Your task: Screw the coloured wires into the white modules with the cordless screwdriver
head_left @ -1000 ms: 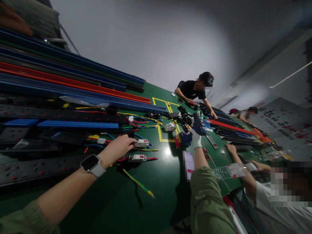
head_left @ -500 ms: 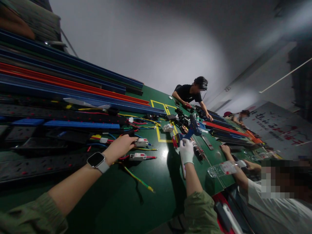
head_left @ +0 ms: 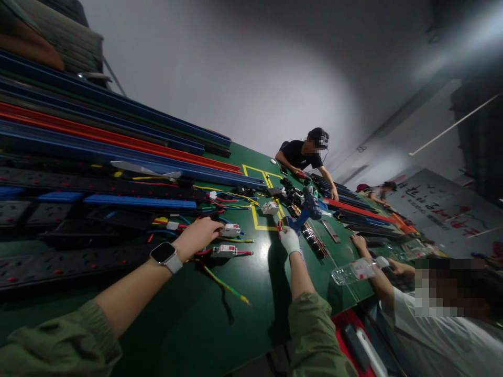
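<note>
My left hand (head_left: 198,234), bare with a watch on the wrist, has its fingers closed at the left end of a white circuit breaker (head_left: 231,229) with wires attached. A second circuit breaker (head_left: 225,251) lies just below it, with a red wire at its right end. My right hand (head_left: 290,241), in a white glove, has curled fingers at some slim red pieces (head_left: 280,226); the fingertips' hold is too small to make out. Just beyond this hand is a blue cordless drill (head_left: 312,205). Another white breaker block (head_left: 270,208) sits inside the yellow tape outline.
Black power strips (head_left: 78,264) and blue and orange rails (head_left: 118,149) lie on the left of the green table (head_left: 251,324). A green-yellow wire (head_left: 226,288) points toward me. At right, a clear bottle (head_left: 356,271) is near a co-worker's arm. Another person (head_left: 302,157) works across the table.
My right hand has moved left, from beside the drill's handle to the slim red pieces. My left hand stays at the same circuit breaker. The view has shifted slightly.
</note>
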The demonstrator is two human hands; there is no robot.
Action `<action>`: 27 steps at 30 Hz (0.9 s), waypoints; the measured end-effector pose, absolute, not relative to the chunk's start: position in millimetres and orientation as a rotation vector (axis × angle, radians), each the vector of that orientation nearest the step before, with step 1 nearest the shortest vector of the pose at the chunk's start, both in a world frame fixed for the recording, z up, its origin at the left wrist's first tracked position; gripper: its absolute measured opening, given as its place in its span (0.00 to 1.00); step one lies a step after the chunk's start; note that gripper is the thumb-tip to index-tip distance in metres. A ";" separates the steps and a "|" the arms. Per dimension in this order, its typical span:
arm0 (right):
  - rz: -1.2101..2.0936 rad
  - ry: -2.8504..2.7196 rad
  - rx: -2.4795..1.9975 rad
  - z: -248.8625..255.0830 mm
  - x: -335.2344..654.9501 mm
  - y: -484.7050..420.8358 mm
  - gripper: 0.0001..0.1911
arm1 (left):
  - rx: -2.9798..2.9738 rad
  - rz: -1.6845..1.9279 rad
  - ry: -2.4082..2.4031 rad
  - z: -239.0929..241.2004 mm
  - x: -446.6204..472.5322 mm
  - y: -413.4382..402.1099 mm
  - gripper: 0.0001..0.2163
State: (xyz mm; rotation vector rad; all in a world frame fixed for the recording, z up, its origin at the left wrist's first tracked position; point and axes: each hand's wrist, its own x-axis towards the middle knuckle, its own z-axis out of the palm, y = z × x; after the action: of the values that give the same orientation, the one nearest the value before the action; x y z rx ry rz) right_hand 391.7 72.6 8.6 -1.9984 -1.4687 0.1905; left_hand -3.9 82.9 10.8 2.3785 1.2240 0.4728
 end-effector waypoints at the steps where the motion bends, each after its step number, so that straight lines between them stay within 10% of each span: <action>1: 0.184 -1.457 -1.973 11.2 387.7 70.4 0.13 | 2.366 0.485 1.213 11.8 -4.3 82.7 0.16; 27: 0.598 -1.958 -1.564 -4.0 278.7 33.6 0.16 | 2.197 0.535 1.177 16.0 -7.1 89.9 0.19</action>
State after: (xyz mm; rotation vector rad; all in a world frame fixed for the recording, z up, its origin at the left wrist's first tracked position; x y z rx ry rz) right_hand 278.7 33.6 -4.0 -1.5645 -1.9585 0.5976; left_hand -7.1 89.9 16.0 2.1971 1.1768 0.5351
